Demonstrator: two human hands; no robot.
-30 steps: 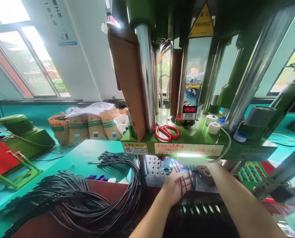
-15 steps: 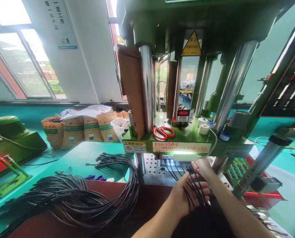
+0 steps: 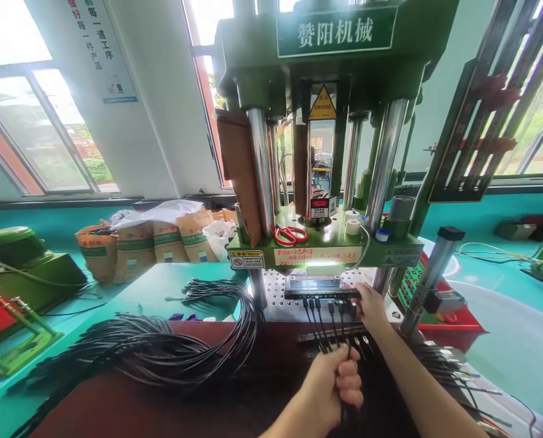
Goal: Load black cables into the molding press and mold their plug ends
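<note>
My left hand (image 3: 332,386) is closed in a fist around several black cables (image 3: 315,323), whose connector ends point away from me. Those ends line up along the front of a long dark metal bar (image 3: 319,293), at the mouth of the green press (image 3: 298,258). With bent fingers my right hand (image 3: 370,307) grips the bar's right end; its fingertips are partly hidden. Below the bar lies another narrow metal strip (image 3: 312,336), partly covered by the cables.
A big bundle of black cables (image 3: 162,359) lies on the left of the table. Red-handled scissors (image 3: 291,235) and white rolls (image 3: 352,226) rest on the press ledge. More cables with metal ends (image 3: 449,365) lie at right. Steel columns (image 3: 387,164) flank the work space.
My left hand has gone from open under the cables to closed around them, lower down. The dark bar now shows at the press front with my right hand on its end. The view has shifted.
</note>
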